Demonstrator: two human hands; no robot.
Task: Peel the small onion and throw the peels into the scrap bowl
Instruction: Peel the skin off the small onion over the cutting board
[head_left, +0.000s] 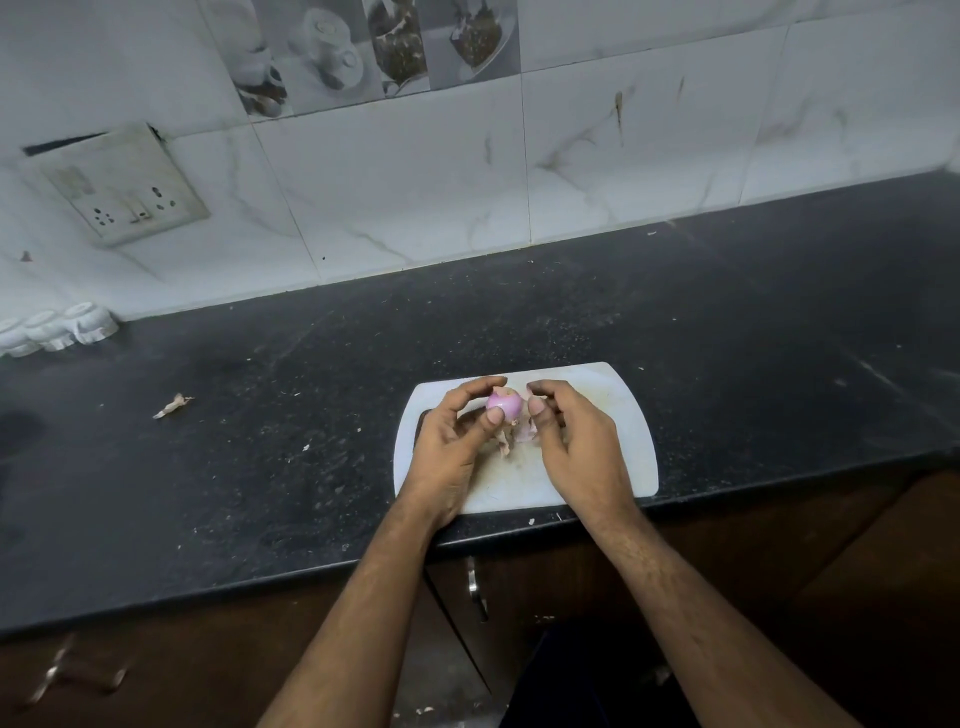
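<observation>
Mid-peel, over the white cutting board (618, 415).

Your left hand (457, 441) pinches the small onion (504, 404) between thumb and fingers; your right hand (571, 436) nips a loose peel (525, 434) beside it. Expect a light, firm, slick bulb (papery skin tears easily), so hold its ends. No readable writing; no scrap bowl in view.

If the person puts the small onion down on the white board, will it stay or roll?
The small onion looks round and smooth, so it would probably roll a little on the flat cutting board. Its bared pink surface seems glossy, perhaps slippery. The left hand pinches it easily, which suggests little weight.
</observation>
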